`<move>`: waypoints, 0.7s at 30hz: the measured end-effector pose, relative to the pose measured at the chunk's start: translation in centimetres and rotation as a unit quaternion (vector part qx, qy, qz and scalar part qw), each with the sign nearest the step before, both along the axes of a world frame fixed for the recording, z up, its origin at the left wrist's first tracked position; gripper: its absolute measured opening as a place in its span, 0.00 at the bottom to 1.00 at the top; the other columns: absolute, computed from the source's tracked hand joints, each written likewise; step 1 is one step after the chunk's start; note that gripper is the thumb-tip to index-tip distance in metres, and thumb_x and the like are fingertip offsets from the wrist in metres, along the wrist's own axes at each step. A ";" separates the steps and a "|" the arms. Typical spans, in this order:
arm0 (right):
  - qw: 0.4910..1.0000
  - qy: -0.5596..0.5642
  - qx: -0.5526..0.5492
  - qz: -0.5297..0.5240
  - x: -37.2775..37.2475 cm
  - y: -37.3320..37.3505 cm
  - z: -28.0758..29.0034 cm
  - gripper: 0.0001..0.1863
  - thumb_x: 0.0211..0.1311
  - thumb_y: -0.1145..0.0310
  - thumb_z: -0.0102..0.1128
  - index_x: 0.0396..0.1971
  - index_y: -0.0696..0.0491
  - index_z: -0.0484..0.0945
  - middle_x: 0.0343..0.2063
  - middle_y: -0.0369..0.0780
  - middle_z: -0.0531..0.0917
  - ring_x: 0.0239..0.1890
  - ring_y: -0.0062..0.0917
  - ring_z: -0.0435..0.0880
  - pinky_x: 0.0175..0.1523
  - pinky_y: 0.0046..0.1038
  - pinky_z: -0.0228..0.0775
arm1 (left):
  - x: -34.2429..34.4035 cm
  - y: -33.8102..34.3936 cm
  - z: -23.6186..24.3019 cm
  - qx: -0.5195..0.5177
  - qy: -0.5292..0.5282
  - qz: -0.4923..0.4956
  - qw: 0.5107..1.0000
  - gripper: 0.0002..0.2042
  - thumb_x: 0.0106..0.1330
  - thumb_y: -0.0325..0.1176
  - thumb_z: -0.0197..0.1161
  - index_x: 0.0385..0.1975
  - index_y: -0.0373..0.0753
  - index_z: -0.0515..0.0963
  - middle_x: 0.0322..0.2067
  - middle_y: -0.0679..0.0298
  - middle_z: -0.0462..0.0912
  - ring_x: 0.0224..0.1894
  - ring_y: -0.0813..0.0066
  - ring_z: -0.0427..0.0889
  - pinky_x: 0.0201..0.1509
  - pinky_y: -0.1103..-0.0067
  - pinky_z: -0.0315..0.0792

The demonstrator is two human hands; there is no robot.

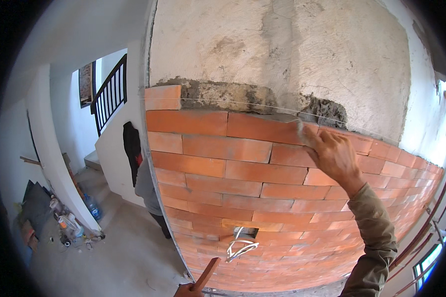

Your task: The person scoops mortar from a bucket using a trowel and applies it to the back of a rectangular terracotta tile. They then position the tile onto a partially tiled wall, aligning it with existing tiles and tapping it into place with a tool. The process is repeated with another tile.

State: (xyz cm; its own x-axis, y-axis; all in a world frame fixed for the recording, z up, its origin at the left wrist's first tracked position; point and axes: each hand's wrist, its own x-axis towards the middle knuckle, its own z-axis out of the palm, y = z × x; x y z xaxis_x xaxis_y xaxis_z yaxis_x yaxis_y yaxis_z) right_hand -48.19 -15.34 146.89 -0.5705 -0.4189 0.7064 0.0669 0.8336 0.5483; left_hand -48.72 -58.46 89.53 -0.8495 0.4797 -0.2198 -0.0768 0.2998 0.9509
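My right hand [335, 157] reaches up to the top course of the brick-tile wall [265, 173], fingers pinched together. At their tips is a small greyish-white thing, blurred, against the upper edge of an orange brick tile [257, 127]; I cannot make out what it is. A taut white string [218, 102] runs across just above this course. Low in the view, my left hand [187, 291], mostly cut off by the lower edge, grips a narrow reddish-brown strip [206, 273] that tilts up to the right. It looks like a brick tile seen edge-on.
One tile [163, 97] starts a higher course at the left corner, beside rough mortar [228, 95]. White cables [241, 249] stick out of a wall box. Beyond the corner, a person in grey [146, 185] is partly hidden. Debris [67, 225] and a blue water bottle [92, 207] lie leftward; poles [426, 240] stand right.
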 end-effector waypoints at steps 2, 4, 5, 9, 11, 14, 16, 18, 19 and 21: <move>1.000 0.008 0.004 0.002 0.2 1.2 -0.1 0.29 0.57 0.62 0.67 0.59 0.51 0.72 0.26 0.40 0.78 0.27 0.33 0.82 0.33 0.34 0.76 | 1.5 0.8 6.4 0.027 -0.109 0.045 0.993 0.19 0.53 0.42 0.72 0.36 0.33 0.78 0.23 0.66 0.79 0.23 0.77 0.75 0.25 0.78 0.71; 1.000 -0.006 0.000 -0.025 0.5 2.5 -0.2 0.31 0.56 0.62 0.67 0.61 0.50 0.70 0.25 0.40 0.78 0.25 0.32 0.83 0.30 0.33 0.77 | 2.1 0.6 7.4 0.020 -0.071 0.018 0.997 0.18 0.53 0.42 0.72 0.35 0.34 0.79 0.23 0.65 0.80 0.23 0.77 0.76 0.25 0.78 0.72; 1.000 -0.004 0.012 -0.018 0.1 2.2 -0.1 0.30 0.57 0.62 0.66 0.60 0.50 0.70 0.25 0.40 0.78 0.25 0.32 0.83 0.30 0.33 0.77 | 2.1 0.6 7.4 0.016 -0.052 0.004 0.998 0.17 0.53 0.42 0.71 0.34 0.34 0.79 0.23 0.65 0.80 0.22 0.77 0.76 0.25 0.79 0.72; 1.000 -0.004 0.011 0.003 -2.1 -1.0 -0.1 0.28 0.58 0.61 0.66 0.58 0.51 0.72 0.26 0.40 0.78 0.27 0.33 0.83 0.30 0.34 0.76 | 1.9 -0.1 4.0 -0.083 0.040 0.003 0.996 0.17 0.53 0.41 0.72 0.33 0.34 0.80 0.21 0.65 0.80 0.20 0.77 0.75 0.22 0.78 0.71; 1.000 -0.010 -0.002 0.005 -1.8 -1.4 0.1 0.27 0.58 0.61 0.66 0.58 0.51 0.73 0.26 0.40 0.77 0.27 0.34 0.82 0.30 0.35 0.74 | 1.7 0.1 3.0 -0.107 0.056 -0.006 0.993 0.17 0.53 0.42 0.72 0.33 0.34 0.81 0.19 0.65 0.80 0.18 0.77 0.75 0.21 0.79 0.70; 0.999 -0.028 -0.032 0.017 -1.7 -2.0 -0.7 0.27 0.59 0.62 0.66 0.58 0.51 0.73 0.26 0.40 0.77 0.26 0.34 0.81 0.29 0.35 0.74 | 2.2 -0.9 1.7 -0.075 0.058 0.000 0.996 0.17 0.53 0.42 0.72 0.32 0.33 0.82 0.19 0.66 0.79 0.18 0.78 0.75 0.19 0.80 0.69; 0.999 -0.023 -0.047 -0.001 -1.4 -2.1 -0.9 0.26 0.59 0.62 0.66 0.58 0.50 0.73 0.25 0.40 0.77 0.25 0.34 0.81 0.28 0.35 0.73 | 2.8 0.1 4.5 -0.047 -0.011 0.032 0.998 0.17 0.52 0.42 0.72 0.32 0.33 0.82 0.19 0.66 0.79 0.17 0.78 0.75 0.19 0.80 0.69; 0.999 -0.022 -0.044 -0.014 -1.4 -2.2 -0.9 0.27 0.58 0.62 0.66 0.58 0.50 0.73 0.26 0.40 0.77 0.24 0.34 0.81 0.27 0.35 0.73 | 3.1 0.7 7.0 -0.025 -0.056 0.039 0.997 0.17 0.52 0.42 0.72 0.33 0.34 0.82 0.18 0.66 0.79 0.17 0.79 0.75 0.19 0.80 0.69; 0.999 -0.023 -0.042 -0.017 -1.6 -2.3 -0.9 0.27 0.58 0.63 0.66 0.58 0.50 0.73 0.26 0.40 0.77 0.24 0.34 0.80 0.27 0.35 0.72 | 3.4 0.8 8.0 -0.016 -0.068 0.035 0.997 0.17 0.52 0.42 0.72 0.33 0.34 0.82 0.18 0.66 0.79 0.17 0.79 0.75 0.19 0.80 0.69; 0.998 -0.039 -0.048 -0.001 -1.5 -2.4 -0.7 0.28 0.60 0.61 0.64 0.59 0.48 0.69 0.24 0.41 0.78 0.23 0.34 0.82 0.25 0.35 0.74 | 3.7 0.9 9.5 0.002 -0.091 0.025 0.996 0.17 0.52 0.42 0.72 0.33 0.34 0.82 0.19 0.66 0.79 0.17 0.79 0.75 0.19 0.80 0.69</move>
